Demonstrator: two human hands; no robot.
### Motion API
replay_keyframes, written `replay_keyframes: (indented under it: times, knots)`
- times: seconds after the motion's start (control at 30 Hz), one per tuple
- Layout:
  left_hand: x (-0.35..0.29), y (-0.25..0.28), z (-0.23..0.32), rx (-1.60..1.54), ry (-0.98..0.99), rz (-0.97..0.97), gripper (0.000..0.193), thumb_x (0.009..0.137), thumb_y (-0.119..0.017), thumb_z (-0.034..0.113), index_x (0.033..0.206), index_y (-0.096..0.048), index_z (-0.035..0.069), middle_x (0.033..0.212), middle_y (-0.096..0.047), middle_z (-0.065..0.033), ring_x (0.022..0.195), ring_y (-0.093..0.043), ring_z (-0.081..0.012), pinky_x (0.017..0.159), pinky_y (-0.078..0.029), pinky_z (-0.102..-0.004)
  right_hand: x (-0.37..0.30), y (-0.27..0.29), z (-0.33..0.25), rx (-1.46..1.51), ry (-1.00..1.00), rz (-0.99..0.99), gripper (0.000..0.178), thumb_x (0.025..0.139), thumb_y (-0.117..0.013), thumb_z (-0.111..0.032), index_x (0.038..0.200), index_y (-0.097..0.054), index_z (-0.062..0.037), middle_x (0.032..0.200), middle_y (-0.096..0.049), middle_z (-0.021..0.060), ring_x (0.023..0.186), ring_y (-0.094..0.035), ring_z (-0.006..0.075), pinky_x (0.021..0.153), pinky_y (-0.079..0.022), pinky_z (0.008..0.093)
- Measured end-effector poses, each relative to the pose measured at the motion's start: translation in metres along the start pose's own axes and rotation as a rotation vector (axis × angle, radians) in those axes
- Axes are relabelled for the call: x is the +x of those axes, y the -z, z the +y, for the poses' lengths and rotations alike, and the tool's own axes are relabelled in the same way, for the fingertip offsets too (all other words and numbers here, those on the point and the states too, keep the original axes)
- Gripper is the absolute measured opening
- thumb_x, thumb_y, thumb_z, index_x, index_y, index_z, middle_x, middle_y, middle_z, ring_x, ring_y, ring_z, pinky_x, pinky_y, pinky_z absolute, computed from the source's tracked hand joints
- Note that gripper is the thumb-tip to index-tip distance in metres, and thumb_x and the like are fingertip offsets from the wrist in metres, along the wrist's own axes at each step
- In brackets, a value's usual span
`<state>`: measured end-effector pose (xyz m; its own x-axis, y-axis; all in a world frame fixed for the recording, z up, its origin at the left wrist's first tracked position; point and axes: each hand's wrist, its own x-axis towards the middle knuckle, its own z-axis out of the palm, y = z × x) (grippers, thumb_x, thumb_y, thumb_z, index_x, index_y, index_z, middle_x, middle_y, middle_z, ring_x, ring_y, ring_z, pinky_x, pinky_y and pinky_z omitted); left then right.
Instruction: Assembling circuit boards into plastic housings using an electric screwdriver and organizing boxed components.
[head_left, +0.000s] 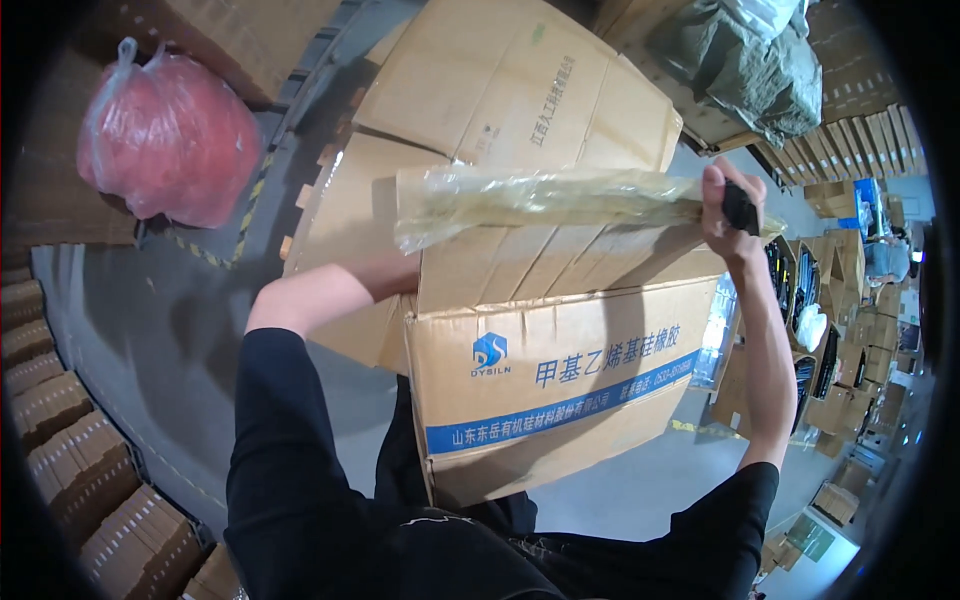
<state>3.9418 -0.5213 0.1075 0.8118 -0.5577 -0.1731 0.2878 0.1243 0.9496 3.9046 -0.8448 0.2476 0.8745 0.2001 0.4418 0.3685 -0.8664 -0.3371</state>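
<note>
A large brown carton (550, 370) with blue printing and a blue band stands tilted in front of my body. Its raised flap (560, 262) is folded up, and crumpled clear plastic film (560, 195) lies along the top. My right hand (733, 212) is closed in a fist at the film's right end. Something black (739, 208) shows at that fist, and its kind is unclear. My left forearm (335, 285) reaches behind the flap and the film, which hide my left hand. Beyond lies another brown carton (520, 90), with its panels spread out.
A clear bag of red material (170, 135) sits at the far left. Stacked flat cardboard (80, 450) lines the left edge. Grey-green sacks (765, 85) rest at the far right. Racks and boxes (830, 300) fill the right side, where another person (885, 262) stands in the distance.
</note>
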Motion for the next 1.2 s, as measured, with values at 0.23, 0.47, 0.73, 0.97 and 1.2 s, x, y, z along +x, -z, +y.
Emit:
replay_keyframes:
  times: [0.23, 0.47, 0.73, 0.97, 1.2]
  knots:
    - [0.013, 0.148, 0.055, -0.379, -0.036, -0.368, 0.056, 0.097, -0.024, 0.044, 0.096, -0.06, 0.002, 0.106, -0.058, -0.0095, 0.104, -0.051, -0.0207, 0.095, -0.034, -0.0314, -0.003, 0.012, -0.023, -0.076, -0.174, 0.056, 0.036, 0.087, -0.058, -0.029, 0.061, -0.05, -0.0056, 0.048, -0.044, 0.0151, 0.043, -0.045, 0.0325, 0.043, -0.038, 0.0349]
    - [-0.157, 0.04, 0.092, 1.047, -0.341, 0.741, 0.043, 0.089, -0.049, 0.032, 0.118, -0.046, 0.0, 0.123, -0.044, -0.0176, 0.115, -0.042, -0.0293, 0.102, -0.028, -0.0392, 0.012, -0.047, -0.05, -0.342, -0.09, 0.112, 0.021, 0.073, -0.068, -0.028, 0.074, -0.058, -0.0093, 0.062, -0.061, 0.013, 0.057, -0.061, 0.031, 0.05, -0.047, 0.0403]
    - [-0.195, -0.005, -0.07, 1.483, 0.164, 0.93, 0.073, 0.082, -0.054, 0.047, 0.142, -0.024, 0.017, 0.147, -0.017, -0.0174, 0.136, -0.014, -0.0351, 0.106, -0.012, -0.0578, 0.07, -0.125, -0.123, -0.134, 0.097, 0.111, 0.015, 0.071, -0.06, -0.013, 0.082, -0.059, -0.0031, 0.079, -0.064, 0.0124, 0.08, -0.063, 0.027, 0.075, -0.046, 0.0436]
    - [-0.228, 0.137, -0.087, 1.303, 0.116, 0.946, 0.058, 0.09, -0.046, 0.033, 0.141, -0.027, 0.013, 0.146, -0.023, -0.0149, 0.135, -0.019, -0.0327, 0.107, -0.015, -0.0535, 0.012, -0.081, 0.014, 0.18, -0.455, 0.734, 0.017, 0.083, -0.057, -0.016, 0.095, -0.059, -0.0044, 0.086, -0.062, 0.0136, 0.079, -0.059, 0.0253, 0.071, -0.045, 0.0375]
    - [-0.227, 0.204, -0.115, 0.941, -0.162, 0.637, 0.052, 0.096, -0.034, 0.03, 0.138, -0.027, 0.0, 0.144, -0.026, -0.0153, 0.133, -0.023, -0.0283, 0.109, -0.016, -0.0375, -0.047, -0.262, 0.053, 0.234, -0.469, -1.037, 0.037, 0.08, -0.058, -0.024, 0.115, -0.059, -0.0116, 0.101, -0.065, 0.0142, 0.095, -0.06, 0.0261, 0.085, -0.045, 0.0367]
